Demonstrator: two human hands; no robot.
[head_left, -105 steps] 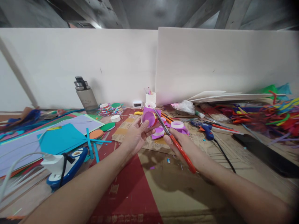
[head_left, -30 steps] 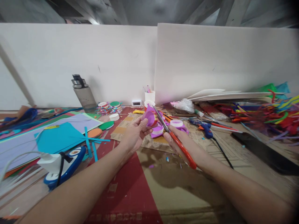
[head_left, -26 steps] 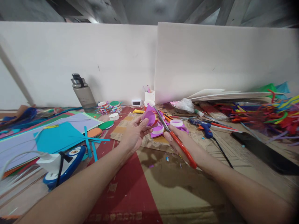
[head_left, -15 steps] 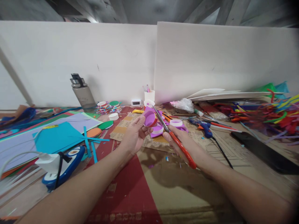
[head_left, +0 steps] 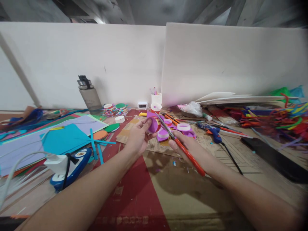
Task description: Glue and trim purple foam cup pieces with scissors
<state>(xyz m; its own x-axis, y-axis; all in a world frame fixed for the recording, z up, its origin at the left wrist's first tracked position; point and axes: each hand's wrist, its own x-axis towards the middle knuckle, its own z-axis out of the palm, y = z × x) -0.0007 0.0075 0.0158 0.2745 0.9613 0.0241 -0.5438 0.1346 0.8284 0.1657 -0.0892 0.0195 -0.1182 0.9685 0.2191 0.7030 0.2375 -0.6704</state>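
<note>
Purple cup (head_left: 152,124) pinched between the left hand's (head_left: 138,138) thumb and fingers, just in front of the pencil pot (head_left: 156,98). Right hand (head_left: 192,152) clasps red-handled scissors (head_left: 179,144), blades nearly together beside the cup's right edge.

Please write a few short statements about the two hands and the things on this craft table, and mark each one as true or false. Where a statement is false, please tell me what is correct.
1. The right hand holds scissors with red handles. True.
2. The left hand is empty. False: it holds a round purple piece, and the scissor blades point at it.
3. The water bottle stands upright by the white wall, left of the hands. True.
4. The blue glue gun is held in a hand. False: it lies on the table, to the right of both hands.
</note>
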